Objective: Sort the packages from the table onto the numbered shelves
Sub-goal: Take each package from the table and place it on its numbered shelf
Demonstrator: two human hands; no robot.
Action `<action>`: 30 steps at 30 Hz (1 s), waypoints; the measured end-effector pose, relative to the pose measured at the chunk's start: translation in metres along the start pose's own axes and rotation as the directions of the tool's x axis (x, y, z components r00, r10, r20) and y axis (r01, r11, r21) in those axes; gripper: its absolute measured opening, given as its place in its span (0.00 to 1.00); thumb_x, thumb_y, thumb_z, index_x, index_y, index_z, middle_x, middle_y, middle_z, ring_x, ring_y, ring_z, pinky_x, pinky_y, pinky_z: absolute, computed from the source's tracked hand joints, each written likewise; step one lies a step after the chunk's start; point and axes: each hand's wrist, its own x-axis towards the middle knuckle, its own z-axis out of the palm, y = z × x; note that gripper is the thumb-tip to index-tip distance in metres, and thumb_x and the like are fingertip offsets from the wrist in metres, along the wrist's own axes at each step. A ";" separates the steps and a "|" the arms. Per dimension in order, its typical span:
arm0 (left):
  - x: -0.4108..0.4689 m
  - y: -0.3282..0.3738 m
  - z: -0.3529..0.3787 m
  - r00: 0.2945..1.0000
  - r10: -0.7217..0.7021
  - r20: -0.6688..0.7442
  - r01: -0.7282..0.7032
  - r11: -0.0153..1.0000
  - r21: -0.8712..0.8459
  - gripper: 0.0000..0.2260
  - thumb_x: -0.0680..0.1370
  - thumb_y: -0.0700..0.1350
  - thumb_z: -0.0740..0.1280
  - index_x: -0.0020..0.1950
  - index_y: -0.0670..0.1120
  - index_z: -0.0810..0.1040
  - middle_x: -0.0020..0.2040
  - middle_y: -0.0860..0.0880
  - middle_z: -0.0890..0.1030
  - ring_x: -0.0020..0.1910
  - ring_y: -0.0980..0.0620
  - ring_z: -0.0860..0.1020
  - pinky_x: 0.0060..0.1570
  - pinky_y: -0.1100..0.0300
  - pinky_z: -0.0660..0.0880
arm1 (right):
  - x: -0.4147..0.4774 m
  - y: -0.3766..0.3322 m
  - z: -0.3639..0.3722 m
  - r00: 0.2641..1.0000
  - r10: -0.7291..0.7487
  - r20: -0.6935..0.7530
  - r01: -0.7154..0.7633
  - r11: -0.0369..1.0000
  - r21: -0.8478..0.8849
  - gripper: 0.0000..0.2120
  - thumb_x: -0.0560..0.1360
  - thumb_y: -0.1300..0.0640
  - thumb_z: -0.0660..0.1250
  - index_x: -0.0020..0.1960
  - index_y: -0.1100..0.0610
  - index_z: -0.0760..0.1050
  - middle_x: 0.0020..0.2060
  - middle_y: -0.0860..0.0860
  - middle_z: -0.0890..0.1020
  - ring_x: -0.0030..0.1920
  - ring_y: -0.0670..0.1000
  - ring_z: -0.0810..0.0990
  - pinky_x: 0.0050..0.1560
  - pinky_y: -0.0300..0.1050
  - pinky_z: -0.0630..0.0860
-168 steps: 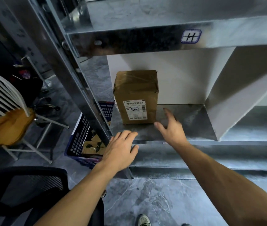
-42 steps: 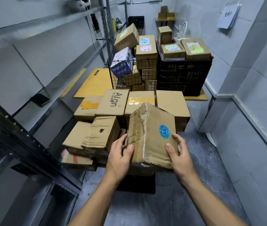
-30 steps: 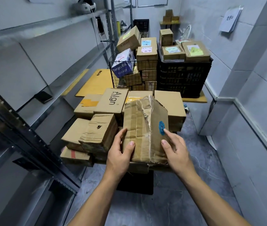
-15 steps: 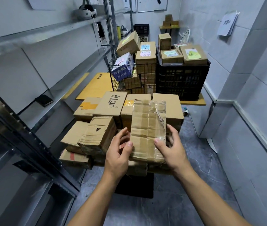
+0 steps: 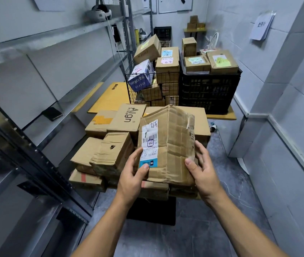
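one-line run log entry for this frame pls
phase: label check | left hand: grip on crumpled cardboard package | right hand: grip on same | shipping label: facing camera | package pile: behind | shelving: left

Your held package (image 5: 167,145) covers the boxes behind it; the surface under the pile of packages (image 5: 110,149) stays hidden. Shipping label (image 5: 149,143): small print too fine to read. Your right hand (image 5: 202,169) fingers vanish behind the package. Wire basket (image 5: 141,86) contents partly screened. Both forearms cut off at bottom edge.
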 end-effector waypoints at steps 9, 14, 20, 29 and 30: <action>-0.016 0.011 -0.004 0.977 0.192 -0.097 -0.150 0.931 0.334 0.25 0.72 0.57 0.67 0.70 0.59 0.70 0.66 0.57 0.74 0.67 0.56 0.72 0.64 0.48 0.73 | -0.009 -0.014 0.002 0.988 -0.151 0.031 0.151 0.906 -0.394 0.23 0.76 0.37 0.62 0.69 0.40 0.71 0.62 0.45 0.76 0.62 0.42 0.75 0.64 0.38 0.72; -0.031 0.016 -0.008 0.941 0.330 -0.080 -0.257 0.846 0.467 0.25 0.74 0.53 0.67 0.70 0.50 0.71 0.66 0.51 0.73 0.68 0.56 0.70 0.67 0.61 0.68 | -0.021 -0.026 0.012 0.990 -0.009 0.141 0.055 0.943 -0.329 0.37 0.69 0.27 0.66 0.73 0.36 0.61 0.66 0.41 0.75 0.65 0.41 0.75 0.67 0.51 0.73; -0.055 0.023 -0.023 0.930 0.342 -0.139 -0.210 0.800 0.561 0.27 0.74 0.51 0.66 0.73 0.48 0.67 0.68 0.48 0.69 0.69 0.59 0.67 0.68 0.67 0.64 | -0.025 -0.031 0.039 0.974 -0.016 0.225 0.084 0.951 -0.296 0.36 0.73 0.47 0.75 0.74 0.37 0.59 0.59 0.31 0.74 0.65 0.40 0.74 0.70 0.55 0.72; -0.116 0.038 -0.074 0.869 0.332 -0.367 -0.035 0.781 0.623 0.28 0.74 0.46 0.69 0.73 0.50 0.65 0.70 0.49 0.67 0.71 0.58 0.65 0.68 0.63 0.67 | -0.048 -0.042 0.117 0.918 -0.062 0.391 0.123 0.983 -0.134 0.39 0.71 0.56 0.78 0.69 0.33 0.59 0.66 0.43 0.74 0.66 0.42 0.75 0.69 0.49 0.74; -0.126 0.039 -0.082 0.856 0.337 -0.392 -0.019 0.779 0.627 0.28 0.74 0.46 0.69 0.73 0.50 0.65 0.70 0.49 0.66 0.71 0.56 0.65 0.69 0.58 0.68 | -0.053 -0.042 0.129 0.909 -0.070 0.412 0.130 0.984 -0.119 0.38 0.71 0.58 0.77 0.69 0.36 0.59 0.64 0.42 0.75 0.64 0.41 0.76 0.67 0.48 0.75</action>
